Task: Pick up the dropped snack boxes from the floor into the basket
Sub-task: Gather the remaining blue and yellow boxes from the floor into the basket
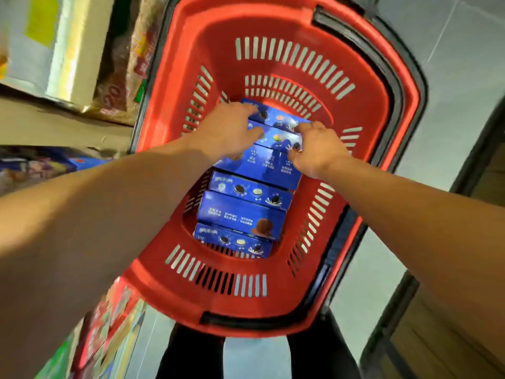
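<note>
A red plastic basket with black handles stands on the floor below me. Inside it lie several blue snack boxes in a row, the nearest at the basket's near end. Both my hands reach into the basket at its far part. My left hand grips the left end of two stacked blue boxes, fingers curled over their top edge. My right hand grips their right end. A further blue box lies just under my wrists.
Store shelves with packaged goods run along the left side, with colourful packs at lower left. Grey tiled floor lies to the right of the basket. A dark-framed fixture stands at right. My dark trouser legs are below the basket.
</note>
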### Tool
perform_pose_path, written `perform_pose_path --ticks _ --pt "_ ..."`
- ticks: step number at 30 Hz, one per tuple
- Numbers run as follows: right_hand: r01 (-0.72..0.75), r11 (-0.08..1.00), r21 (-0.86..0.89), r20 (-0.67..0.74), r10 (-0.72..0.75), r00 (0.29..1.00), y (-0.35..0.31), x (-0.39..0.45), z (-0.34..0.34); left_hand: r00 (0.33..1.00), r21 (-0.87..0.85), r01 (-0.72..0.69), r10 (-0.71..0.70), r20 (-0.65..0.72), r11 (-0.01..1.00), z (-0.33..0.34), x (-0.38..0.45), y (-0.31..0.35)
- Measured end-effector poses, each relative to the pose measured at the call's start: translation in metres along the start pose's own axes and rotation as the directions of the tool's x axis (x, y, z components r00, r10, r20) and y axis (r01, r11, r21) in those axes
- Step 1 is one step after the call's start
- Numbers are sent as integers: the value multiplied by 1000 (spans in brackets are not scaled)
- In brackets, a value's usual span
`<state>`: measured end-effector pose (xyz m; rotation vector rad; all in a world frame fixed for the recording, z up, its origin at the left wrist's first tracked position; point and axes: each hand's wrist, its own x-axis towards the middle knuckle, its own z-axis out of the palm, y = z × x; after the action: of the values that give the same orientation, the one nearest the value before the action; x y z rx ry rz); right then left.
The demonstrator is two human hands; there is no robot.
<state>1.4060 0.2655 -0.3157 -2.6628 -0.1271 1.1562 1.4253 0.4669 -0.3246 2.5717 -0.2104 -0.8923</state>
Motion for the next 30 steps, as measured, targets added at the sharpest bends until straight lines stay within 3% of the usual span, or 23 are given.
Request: perform_pose_path --ticks 8,15,19,23,24,27,29,30 --pt "22 1000 -8 -157 -23 987 -34 -168 -69 989 66 -146 148 -29 987 -87 -137 93" --pt "-194 957 218 -254 247 935 -51 -344 -57 928 124 -371 372 16 920 -119 -265 171" --pt "-344 848 403 -282 473 835 -47 -447 -32 792 145 -609 591 153 779 -111 -330 238" --pt "-426 717 552 -241 626 742 -41 -529 -2 731 264 -682 630 261 682 -85 -374 292" --pt "-451 663 597 -241 684 688 -38 -569 19 672 287 -741 658 340 608 -67 -398 314" --pt "-484 562 671 -217 773 597 -34 -635 66 595 311 -804 687 418 507 -38 -437 344" --pt "-525 415 743 -157 871 466 -40 -719 125 464 300 -885 722 513 356 8 -503 373" --pt "-524 410 747 -160 876 456 -41 -727 135 457 305 -889 719 524 343 14 -507 376"
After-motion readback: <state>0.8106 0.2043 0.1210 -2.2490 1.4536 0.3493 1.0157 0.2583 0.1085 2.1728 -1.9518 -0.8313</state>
